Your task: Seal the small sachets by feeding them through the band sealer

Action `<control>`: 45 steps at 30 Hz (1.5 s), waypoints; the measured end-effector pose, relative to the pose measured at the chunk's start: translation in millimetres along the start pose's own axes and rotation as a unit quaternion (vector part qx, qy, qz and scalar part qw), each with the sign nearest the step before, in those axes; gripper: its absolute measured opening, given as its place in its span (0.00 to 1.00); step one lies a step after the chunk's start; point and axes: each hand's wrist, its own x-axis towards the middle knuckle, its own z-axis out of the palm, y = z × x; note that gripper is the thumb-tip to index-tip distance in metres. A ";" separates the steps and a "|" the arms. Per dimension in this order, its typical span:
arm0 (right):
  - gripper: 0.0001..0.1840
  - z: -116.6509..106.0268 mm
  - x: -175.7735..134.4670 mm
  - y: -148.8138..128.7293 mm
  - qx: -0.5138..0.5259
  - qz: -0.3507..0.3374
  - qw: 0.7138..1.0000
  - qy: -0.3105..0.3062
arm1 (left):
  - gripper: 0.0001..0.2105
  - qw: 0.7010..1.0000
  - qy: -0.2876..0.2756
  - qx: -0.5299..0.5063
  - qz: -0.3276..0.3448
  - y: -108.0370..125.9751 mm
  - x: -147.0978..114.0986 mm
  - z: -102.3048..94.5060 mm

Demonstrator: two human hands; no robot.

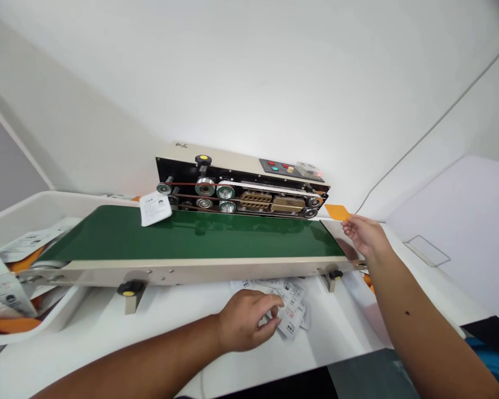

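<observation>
Infeed step, I'd say: right hand [363,234] pinching orange packet [336,212] near end rollers [310,212]; left hand [247,321] half-curled over white packets [293,326], grip unclear. Next likely needs packet squared to rollers.

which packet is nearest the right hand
The orange packet, pinched by the fingers of the right hand, right of the machine. The white packet is at the machine's left end; the loose pile lies by the left hand.
</observation>
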 end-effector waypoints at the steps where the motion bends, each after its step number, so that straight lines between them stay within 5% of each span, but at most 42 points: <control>1: 0.05 3.8 -1.3 1.4 0.001 0.013 1.000 -0.008 | 0.11 1.000 0.002 0.002 0.002 0.0 -0.1 0.1; 11: 0.07 40.8 -12.7 6.1 -0.017 0.079 0.992 -0.093 | 0.10 1.000 -0.003 0.006 0.011 0.0 1.7 -1.0; 15: 0.15 51.6 -18.5 3.9 -0.047 0.080 0.988 -0.120 | 0.09 1.000 -0.004 0.011 0.007 -1.0 1.3 -0.9; 20: 0.23 51.6 -48.8 0.1 -0.213 -0.097 0.972 -0.026 | 0.06 0.999 -0.020 0.046 0.021 -5.2 3.1 -1.0; 24: 0.18 43.3 -105.8 21.4 -0.237 -0.269 0.932 0.055 | 0.05 0.989 -0.094 0.113 0.005 -6.3 5.5 -1.2; 27: 0.10 42.8 -152.7 52.6 -0.240 -0.349 0.906 0.006 | 0.14 0.977 -0.132 0.162 -0.044 -5.1 2.4 3.0; 30: 0.08 49.8 -184.8 81.5 -0.258 -0.406 0.868 -0.122 | 0.24 0.964 -0.141 0.201 -0.101 -5.8 -2.8 10.6; 34: 0.12 60.9 -198.8 103.2 -0.265 -0.411 0.841 -0.233 | 0.19 0.959 -0.144 0.217 -0.106 -10.3 -3.3 16.4; 40: 0.11 59.9 -196.1 114.0 -0.256 -0.372 0.858 -0.245 | 0.09 0.947 -0.197 0.251 0.038 -9.3 4.5 10.5; 45: 0.11 52.9 -195.7 115.8 -0.255 -0.360 0.870 -0.220 | 0.05 0.948 -0.155 0.265 0.079 -2.4 7.1 1.0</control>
